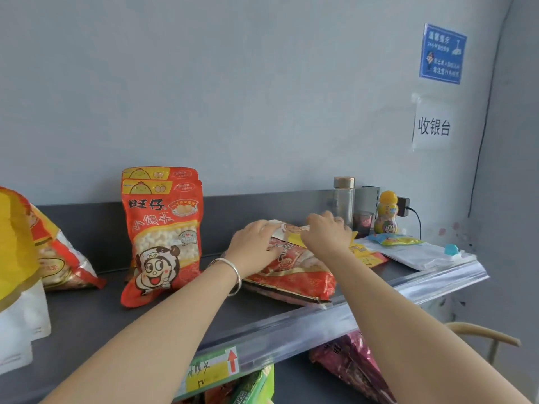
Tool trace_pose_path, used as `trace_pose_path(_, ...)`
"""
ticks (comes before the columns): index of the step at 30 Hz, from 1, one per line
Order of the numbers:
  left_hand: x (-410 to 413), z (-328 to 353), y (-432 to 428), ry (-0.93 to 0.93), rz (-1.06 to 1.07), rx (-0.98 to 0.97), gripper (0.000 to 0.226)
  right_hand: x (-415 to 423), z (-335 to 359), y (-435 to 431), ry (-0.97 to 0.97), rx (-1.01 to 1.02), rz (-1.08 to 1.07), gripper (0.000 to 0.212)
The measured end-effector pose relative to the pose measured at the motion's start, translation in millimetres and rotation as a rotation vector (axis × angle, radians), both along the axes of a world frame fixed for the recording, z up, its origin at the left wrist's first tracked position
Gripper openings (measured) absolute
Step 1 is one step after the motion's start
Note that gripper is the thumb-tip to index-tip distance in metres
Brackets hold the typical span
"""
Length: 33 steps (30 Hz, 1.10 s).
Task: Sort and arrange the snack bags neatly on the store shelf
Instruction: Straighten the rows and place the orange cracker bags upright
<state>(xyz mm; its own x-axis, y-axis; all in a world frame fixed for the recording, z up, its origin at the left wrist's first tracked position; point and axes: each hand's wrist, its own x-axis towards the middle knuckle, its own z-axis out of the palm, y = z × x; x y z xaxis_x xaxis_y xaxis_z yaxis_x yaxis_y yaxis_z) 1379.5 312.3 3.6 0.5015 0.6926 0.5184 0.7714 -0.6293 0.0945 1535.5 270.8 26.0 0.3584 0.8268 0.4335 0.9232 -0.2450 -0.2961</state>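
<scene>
Snack bags are spread along the shelf [96, 310], and the one I am working on is the flat bag [294, 275], a red pack lying on its back at the middle of the shelf with its bottom edge close to the front rail [431, 287]. From my remote seat I see both hands at its top end. The left hand [253, 243] lies over the upper left of the pack, fingers curled down round the top edge and gripping it. The right hand [326, 231] is just beside it, fingers bent and pinching the same top edge. A bracelet [233, 272] sits on the left wrist.

Left of the flat bag, two standing bags [163, 228] are upright one behind the other against the back panel, red with a cartoon face on the front. Further left, leaning bags [61, 258] tilt towards the back, and a yellow bag [14, 243] and white packs [23, 316] fill the near left corner.

Under the right forearm a yellow pack [364, 255] lies flat, touching the flat bag. Beyond it are a white pouch [414, 252] with a small packet [393, 239] on top, a clear bottle [344, 199], a yellow bottle [386, 212] and a plug [404, 207] in the wall.

On the wall hang a blue sign [442, 53] and a paper sign [433, 126]. Below the rail I see a price tag [213, 371], a green bag [253, 386] and a maroon bag [355, 365].
</scene>
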Motion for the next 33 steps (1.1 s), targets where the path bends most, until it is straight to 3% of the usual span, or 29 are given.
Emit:
trace_pose_path(5, 32.9, 4.0, -1.8, 0.038, -0.096, -0.083, 0.049, 27.5, -10.2, -6.6, 0.340, -0.008, -0.136, 0.020)
trace_pose_path(7, 39.3, 1.3, -2.3, 0.095, -0.086, -0.155, 0.043, 32.4, -15.1, -3.1, 0.547, 0.051, -0.102, 0.037)
trace_pose_path(11, 40.1, -10.0, -3.1, 0.073, -0.051, -0.254, 0.043, 32.9, -20.1, 9.8, 1.139, 0.365, -0.014, 0.066)
trace_pose_path(13, 40.0, -13.4, -3.4, 0.042, -0.041, -0.230, 0.043, 31.7, -20.7, 12.3, 1.271, 0.435, -0.033, 0.049)
trace_pose_path(15, 39.7, -14.4, -2.9, -0.009, -0.057, -0.228, 0.041, 31.6, -21.3, 14.6, 1.306, 0.471, -0.040, 0.016)
trace_pose_path(18, 35.8, -7.8, -3.0, -0.182, -0.125, -0.150, 0.043, 32.0, -16.9, 15.3, 1.289, 0.539, 0.068, 0.034)
trace_pose_path(22, 22.9, 16.2, -0.3, -0.370, -0.044, 0.072, 0.054, 23.9, 2.8, 5.9, 1.256, 0.626, 0.246, 0.033)
trace_pose_path(29, -10.1, 60.3, -3.7, -0.318, 0.185, 0.195, 0.070, 1.6, 36.7, -11.4, 1.008, 0.583, 0.579, 0.016)
trace_pose_path(31, -17.4, 66.0, -8.4, -0.331, 0.210, 0.186, 0.064, -6.4, 44.6, -18.2, 0.972, 0.574, 0.663, 0.020)
trace_pose_path(33, -25.2, 68.8, -15.0, -0.428, 0.152, 0.143, 0.041, -15.0, 50.9, -20.9, 0.942, 0.576, 0.712, 0.018)
